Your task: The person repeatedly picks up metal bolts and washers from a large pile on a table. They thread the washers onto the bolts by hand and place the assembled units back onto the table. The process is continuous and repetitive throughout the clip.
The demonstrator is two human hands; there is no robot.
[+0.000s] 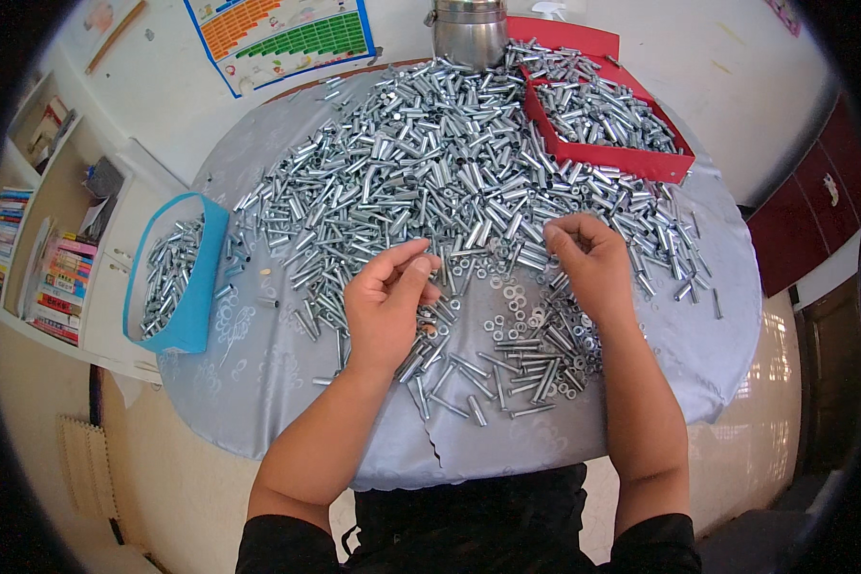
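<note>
- Left hand [385, 304]: fingers curled, grip cannot be told.
- Right hand [593, 263]: fingers bent, grip likewise unclear.
- Bolts [545, 378], nuts [519, 303] between forearms on counter [249, 402].

Printed matter in the scene. The wall chart [282, 40], blue-bordered, carried stepped orange and green blocks whose fine print was too small to be read. The books [62, 287] at far left, with red, white and yellow spines among them, bore printed characters, likewise too small to be made out.
</note>
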